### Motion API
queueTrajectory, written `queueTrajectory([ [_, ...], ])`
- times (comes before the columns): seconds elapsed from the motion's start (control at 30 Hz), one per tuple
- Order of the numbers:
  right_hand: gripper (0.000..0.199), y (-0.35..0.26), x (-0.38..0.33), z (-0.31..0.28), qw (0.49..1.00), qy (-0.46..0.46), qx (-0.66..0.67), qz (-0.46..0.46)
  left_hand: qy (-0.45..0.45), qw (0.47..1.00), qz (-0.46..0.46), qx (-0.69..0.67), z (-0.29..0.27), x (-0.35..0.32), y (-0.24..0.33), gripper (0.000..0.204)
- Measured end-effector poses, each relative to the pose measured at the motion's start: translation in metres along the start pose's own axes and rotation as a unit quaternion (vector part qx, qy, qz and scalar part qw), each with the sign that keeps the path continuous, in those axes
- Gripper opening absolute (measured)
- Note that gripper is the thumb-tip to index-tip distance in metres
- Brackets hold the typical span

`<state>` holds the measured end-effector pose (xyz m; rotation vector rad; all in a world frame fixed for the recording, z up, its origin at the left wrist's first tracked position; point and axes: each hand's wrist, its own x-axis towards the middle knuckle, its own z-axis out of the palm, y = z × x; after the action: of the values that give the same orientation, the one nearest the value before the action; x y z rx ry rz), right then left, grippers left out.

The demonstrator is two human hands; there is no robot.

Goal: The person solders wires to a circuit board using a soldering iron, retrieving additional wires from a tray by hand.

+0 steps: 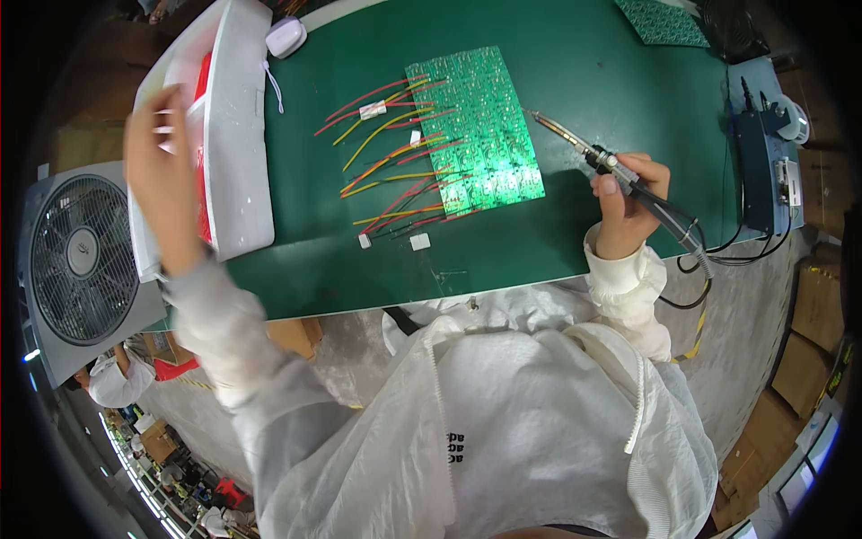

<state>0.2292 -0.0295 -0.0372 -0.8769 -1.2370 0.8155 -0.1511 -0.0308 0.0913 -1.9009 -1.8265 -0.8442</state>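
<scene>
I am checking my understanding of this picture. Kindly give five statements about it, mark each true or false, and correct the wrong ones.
1. The right hand holds a soldering iron. True.
2. The left hand rests on the circuit board panel. False: it is over the white box.
3. Red and yellow wires extend leftward from the panel. True.
4. The blue unit stands at the table's left end. False: it stands at the right end.
5. Something red shows inside the white box. True.
</scene>
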Motion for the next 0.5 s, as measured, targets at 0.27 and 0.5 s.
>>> queueTrajectory([
  [0.27,0.026,0.003,0.003,0.003,0.999,0.015,-0.033,-0.017,-0.293,0.901,-0.107,0.301,0.064,0.048,-0.385,0.036],
  [0.5,0.025,0.0,0.009,0.008,0.999,0.031,-0.026,0.009,-0.182,0.918,-0.346,0.068,0.086,0.026,-0.388,0.022],
])
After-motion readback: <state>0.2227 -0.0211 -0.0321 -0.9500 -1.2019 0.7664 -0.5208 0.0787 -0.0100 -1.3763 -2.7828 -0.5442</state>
